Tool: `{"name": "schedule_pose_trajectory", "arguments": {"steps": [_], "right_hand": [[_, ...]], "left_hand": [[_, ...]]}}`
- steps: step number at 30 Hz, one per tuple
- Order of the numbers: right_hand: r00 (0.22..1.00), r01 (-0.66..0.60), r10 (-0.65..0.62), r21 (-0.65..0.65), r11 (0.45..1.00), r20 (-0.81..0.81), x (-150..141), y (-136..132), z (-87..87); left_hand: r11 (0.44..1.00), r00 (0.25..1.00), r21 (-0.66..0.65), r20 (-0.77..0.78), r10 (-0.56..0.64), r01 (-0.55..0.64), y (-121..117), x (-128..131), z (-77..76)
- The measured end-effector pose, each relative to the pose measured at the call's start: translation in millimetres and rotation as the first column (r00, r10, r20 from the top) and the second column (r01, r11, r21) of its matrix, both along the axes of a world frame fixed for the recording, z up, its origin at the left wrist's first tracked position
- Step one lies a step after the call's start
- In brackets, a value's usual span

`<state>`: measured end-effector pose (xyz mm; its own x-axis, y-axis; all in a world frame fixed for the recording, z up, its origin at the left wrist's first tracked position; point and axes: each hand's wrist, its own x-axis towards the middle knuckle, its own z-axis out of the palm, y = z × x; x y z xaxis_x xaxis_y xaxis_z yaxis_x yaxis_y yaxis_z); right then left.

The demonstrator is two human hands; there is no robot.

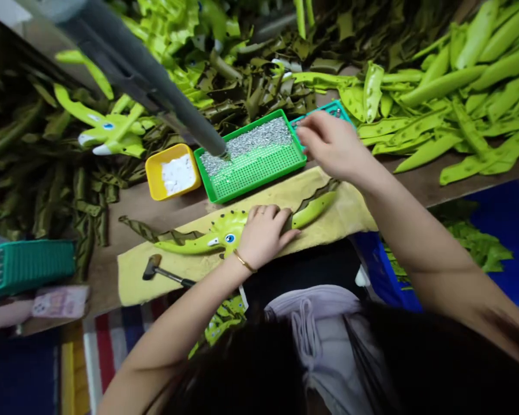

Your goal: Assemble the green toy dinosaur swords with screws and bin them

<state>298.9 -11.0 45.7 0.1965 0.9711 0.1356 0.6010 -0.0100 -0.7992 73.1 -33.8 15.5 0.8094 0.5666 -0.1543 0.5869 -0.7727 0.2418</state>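
A green toy dinosaur piece (207, 239) with a blue eye lies on a yellow cloth (164, 274) at the table's front edge. My left hand (263, 233) rests flat on its body, fingers stretched out and pressing it down. My right hand (328, 141) hovers over a teal tray (339, 109) beside a green tray (259, 173) of small silver parts, fingers curled in a pinch; what they hold is too small to make out. A dark olive fabric strip (155, 233) lies along the toy piece.
A yellow tub (158, 173) of white bits stands left of the green tray. A small hammer (164, 272) lies on the cloth. Piles of green toy parts (458, 86) and dark fabric strips (251, 86) cover the table. A grey pole (155, 75) slants down. A teal basket (26, 265) sits at left.
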Motion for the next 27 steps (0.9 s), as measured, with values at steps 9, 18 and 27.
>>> {"name": "schedule_pose_trajectory", "arguments": {"steps": [9, 18, 27], "right_hand": [[0.847, -0.122, 0.208, -0.202, 0.972, 0.489, -26, 112, -31.0], [0.873, -0.247, 0.369, -0.364, 0.898, 0.318, -47, 104, -23.5], [0.867, -0.306, 0.392, 0.293, 0.906, -0.308, -87, 107, 7.5]], "left_hand": [[0.998, 0.991, 0.0, 0.121, 0.06, -0.061, 16, -23, 7.0], [0.978, 0.978, 0.046, 0.064, 0.2, -0.204, 57, -3, 13.4], [0.995, 0.995, 0.094, 0.091, -0.033, 0.024, -3, -16, 7.4]]}}
